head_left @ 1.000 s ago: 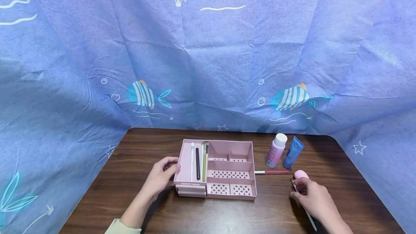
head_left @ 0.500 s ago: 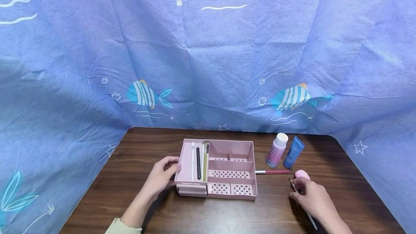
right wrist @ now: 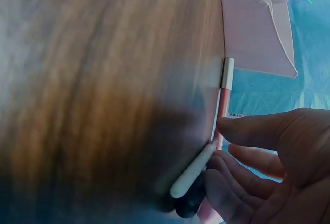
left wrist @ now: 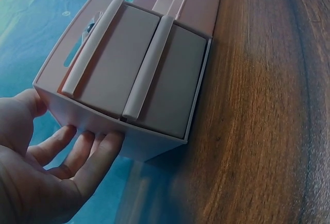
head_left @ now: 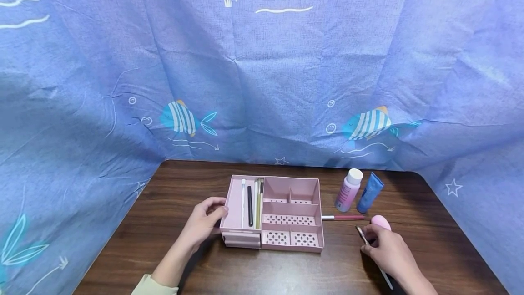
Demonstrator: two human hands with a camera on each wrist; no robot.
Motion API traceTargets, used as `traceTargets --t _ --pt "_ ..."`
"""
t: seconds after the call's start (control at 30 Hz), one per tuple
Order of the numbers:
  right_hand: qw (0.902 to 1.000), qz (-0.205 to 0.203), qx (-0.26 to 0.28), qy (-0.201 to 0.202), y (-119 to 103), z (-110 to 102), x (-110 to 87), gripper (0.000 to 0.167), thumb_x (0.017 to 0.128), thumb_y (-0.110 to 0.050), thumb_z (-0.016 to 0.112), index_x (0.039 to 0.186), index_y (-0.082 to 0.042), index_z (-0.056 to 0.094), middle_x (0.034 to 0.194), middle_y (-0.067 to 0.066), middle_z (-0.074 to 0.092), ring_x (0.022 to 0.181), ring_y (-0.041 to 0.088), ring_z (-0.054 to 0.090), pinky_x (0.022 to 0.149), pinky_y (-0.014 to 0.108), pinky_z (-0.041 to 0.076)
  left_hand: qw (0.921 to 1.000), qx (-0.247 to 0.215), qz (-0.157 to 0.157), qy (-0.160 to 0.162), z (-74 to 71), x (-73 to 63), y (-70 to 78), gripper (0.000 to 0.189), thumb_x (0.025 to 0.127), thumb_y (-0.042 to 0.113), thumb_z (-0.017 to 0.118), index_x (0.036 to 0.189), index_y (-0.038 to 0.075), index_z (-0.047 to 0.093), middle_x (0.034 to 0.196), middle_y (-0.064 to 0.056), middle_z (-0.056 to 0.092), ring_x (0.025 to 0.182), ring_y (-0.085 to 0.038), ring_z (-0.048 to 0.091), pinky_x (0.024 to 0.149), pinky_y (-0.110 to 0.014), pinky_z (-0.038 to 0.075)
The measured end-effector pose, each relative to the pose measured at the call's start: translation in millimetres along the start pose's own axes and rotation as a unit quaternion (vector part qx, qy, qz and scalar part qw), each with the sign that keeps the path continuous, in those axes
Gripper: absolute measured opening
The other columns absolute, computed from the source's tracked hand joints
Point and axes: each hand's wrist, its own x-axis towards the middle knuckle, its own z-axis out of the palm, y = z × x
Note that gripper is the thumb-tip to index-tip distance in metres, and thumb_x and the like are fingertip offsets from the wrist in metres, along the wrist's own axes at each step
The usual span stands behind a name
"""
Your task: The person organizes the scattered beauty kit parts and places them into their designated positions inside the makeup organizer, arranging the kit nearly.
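Observation:
A pink desktop organizer point(head_left: 290, 214) stands on the table, with compartments on the right and small drawers at the front left. My left hand point(head_left: 200, 222) holds its left side, the thumb by the top edge and bent fingers against the side wall point(left wrist: 93, 123). At the right, my right hand point(head_left: 389, 250) pinches a thin makeup brush point(head_left: 385, 279) between thumb and fingers; its pale handle point(right wrist: 192, 176) shows in the right wrist view. Just behind that hand is a pink makeup sponge point(head_left: 381, 221), partly covered by it. Several slim brushes and a black pen-like stick point(head_left: 250, 206) lie in the organizer's left tray.
A pink bottle with a white cap point(head_left: 349, 189) stands behind the right hand, beside a blue tube point(head_left: 370, 192). Between organizer and sponge lies a red stick with a silver end point(head_left: 348, 217). Blue cloth with fish point(head_left: 278, 81) hangs behind the wooden table point(head_left: 286, 274).
My right hand has shifted slightly left, and the makeup brush has moved left with it, its tip now farther from the sponge. My left hand keeps its place on the organizer.

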Motion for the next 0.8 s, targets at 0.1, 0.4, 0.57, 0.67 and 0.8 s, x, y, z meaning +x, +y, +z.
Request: traceTargets --t 0.1,0.4,0.57,0.67,0.8 --pt "1.0 -0.003 0.004 -0.001 -0.3 3.9 -1.4 0.033 0.072 -0.007 0.084 0.103 -0.009 0.072 0.086 -0.002 0.071 0.075 0.01 0.064 0.062 0.028 0.051 1.0 -0.003 0.0 -0.001 0.0 -0.1 0.1 0.032 0.097 0.011 0.066 0.127 0.0 0.064 0.109 -0.014 0.064 0.088 -0.02 0.064 0.067 -0.043 0.065" --pt "1.0 -0.006 0.004 -0.001 -1.2 6.3 -1.8 0.028 0.071 -0.001 0.081 0.096 -0.01 0.072 0.084 -0.003 0.069 0.072 0.009 0.063 0.06 0.025 0.05 1.0 -0.001 0.003 -0.001 0.0 0.0 -0.2 0.031 0.097 0.01 0.066 0.126 0.0 0.065 0.108 -0.014 0.065 0.088 -0.019 0.064 0.066 -0.043 0.065" --pt "0.9999 -0.016 0.004 0.004 -1.0 6.2 -1.5 0.028 0.071 0.001 0.08 0.096 -0.01 0.072 0.083 -0.004 0.069 0.073 0.008 0.063 0.061 0.023 0.051 1.0 -0.001 0.0 -0.001 -0.1 -0.2 0.6 0.032 0.097 0.011 0.066 0.127 0.0 0.064 0.109 -0.015 0.065 0.089 -0.019 0.064 0.067 -0.042 0.065" --pt "0.9997 -0.022 0.006 0.01 -1.9 5.2 0.3 0.027 0.072 0.001 0.08 0.096 -0.009 0.073 0.081 -0.004 0.07 0.073 0.009 0.063 0.062 0.024 0.052 1.0 0.0 0.0 -0.001 -0.1 -0.6 1.3 0.032 0.097 0.011 0.066 0.127 0.0 0.064 0.109 -0.015 0.064 0.089 -0.02 0.064 0.068 -0.043 0.065" --pt "0.9995 -0.026 0.012 0.015 -4.9 2.1 2.7 0.027 0.072 0.0 0.08 0.097 -0.009 0.073 0.082 -0.004 0.071 0.074 0.009 0.065 0.063 0.024 0.053 1.0 0.002 -0.001 0.0 0.3 -1.2 2.1 0.032 0.097 0.011 0.066 0.127 0.0 0.065 0.108 -0.014 0.063 0.089 -0.02 0.064 0.068 -0.043 0.065"
